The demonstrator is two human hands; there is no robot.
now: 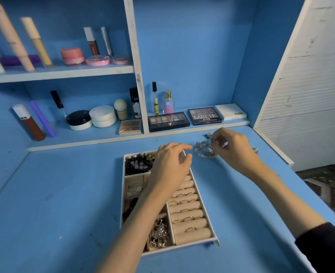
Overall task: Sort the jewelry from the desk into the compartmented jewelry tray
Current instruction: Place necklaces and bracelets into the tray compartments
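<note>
A beige compartmented jewelry tray (215,239) sits on the blue desk in the middle. Its right column holds ring rolls (188,211) with several rings; dark beaded bracelets (138,164) fill the top-left compartment, and silver earrings (158,233) lie in the bottom one. My left hand (170,164) hovers over the tray's top, fingers curled and apart, holding nothing. My right hand (231,146) pinches a pale beaded bracelet (204,149) from the small jewelry pile on the desk right of the tray. A small silver piece (208,134) lies just beyond.
Eyeshadow palettes (168,121) and a perfume bottle (167,102) line the low ledge behind the desk. Jars, tubes and compacts fill the shelves at left. A white slatted panel (304,95) bounds the desk on the right. A small metal item (255,149) lies near the right edge.
</note>
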